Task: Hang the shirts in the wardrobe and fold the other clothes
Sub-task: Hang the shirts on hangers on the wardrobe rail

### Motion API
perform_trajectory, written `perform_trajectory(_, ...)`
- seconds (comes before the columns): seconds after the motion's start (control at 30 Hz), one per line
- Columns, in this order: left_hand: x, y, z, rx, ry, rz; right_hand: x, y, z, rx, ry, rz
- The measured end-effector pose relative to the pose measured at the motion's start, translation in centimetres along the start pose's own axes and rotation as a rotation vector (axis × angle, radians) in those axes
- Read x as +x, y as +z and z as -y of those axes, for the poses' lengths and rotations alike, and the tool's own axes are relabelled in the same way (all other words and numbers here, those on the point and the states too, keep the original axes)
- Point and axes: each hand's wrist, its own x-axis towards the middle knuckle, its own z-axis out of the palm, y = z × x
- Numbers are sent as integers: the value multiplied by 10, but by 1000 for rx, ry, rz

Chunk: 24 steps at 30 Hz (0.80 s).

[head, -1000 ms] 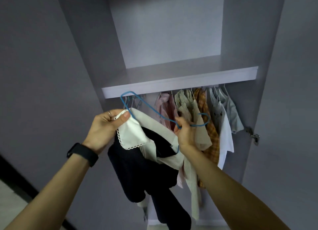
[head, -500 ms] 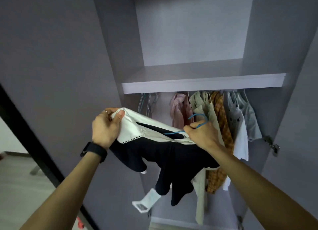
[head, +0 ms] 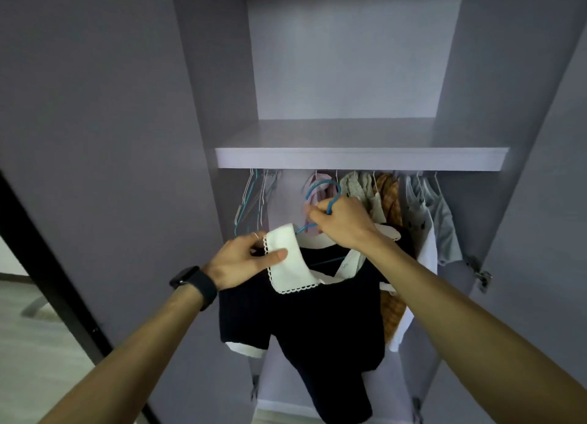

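Observation:
A dark navy short-sleeved shirt [head: 305,322] with a white lace-edged collar [head: 287,265] hangs on a blue wire hanger [head: 324,192] in front of the open wardrobe. My left hand [head: 246,260] pinches the left flap of the collar between thumb and fingers. My right hand [head: 341,222] grips the hanger just below its hook, which sits a little under the shelf [head: 362,158]. The hanging rail is hidden behind the shelf's front edge.
Several empty wire hangers [head: 257,198] hang at the left of the rail space. A pink garment [head: 317,188], a pale floral one [head: 360,188], an orange plaid shirt [head: 392,201] and light tops [head: 435,220] hang to the right. The wardrobe doors stand open on both sides.
The shirt now hangs spread out on the hanger. My right hand has risen with the hook towards the shelf. My left hand still holds the collar.

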Motion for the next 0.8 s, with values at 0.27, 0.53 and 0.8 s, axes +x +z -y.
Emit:
perform_trajectory(0.27,0,-1,-1,68,40,-12,-16,2,-1,139,84,154)
perform_trajectory(0.53,10,6,-6,429,230,-189,-40,-9,-16,510,16,118)
perform_trajectory(0.8,6,12,11,421,140,-231,-80,15,-70,282,323,351)
